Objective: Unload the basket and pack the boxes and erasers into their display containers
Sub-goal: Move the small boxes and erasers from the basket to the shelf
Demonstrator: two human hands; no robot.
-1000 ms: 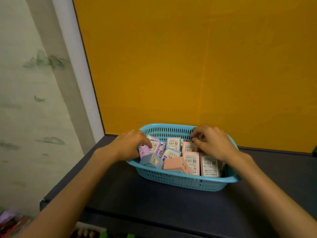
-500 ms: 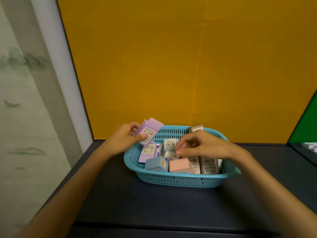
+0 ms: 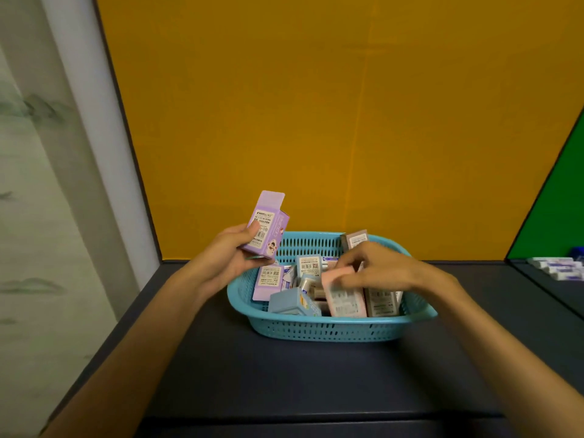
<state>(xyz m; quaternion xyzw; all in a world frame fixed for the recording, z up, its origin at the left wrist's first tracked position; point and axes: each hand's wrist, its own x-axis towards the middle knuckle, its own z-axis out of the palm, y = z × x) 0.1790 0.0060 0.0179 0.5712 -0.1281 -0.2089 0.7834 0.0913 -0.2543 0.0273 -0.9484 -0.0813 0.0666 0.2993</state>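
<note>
Left hand (image 3: 228,260) fingers grasping purple box (image 3: 267,227) above basket (image 3: 328,330) at ten o'clock, right hand (image 3: 384,269) fingers pinching pink box (image 3: 343,290) among crowded boxes, white packs (image 3: 557,267) at three o'clock on desk (image 3: 284,374)

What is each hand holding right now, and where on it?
Left hand grips the purple cardboard box by its lower end, flap open on top. Right hand pinches the pink box at its upper end, inside the blue plastic basket.
</note>
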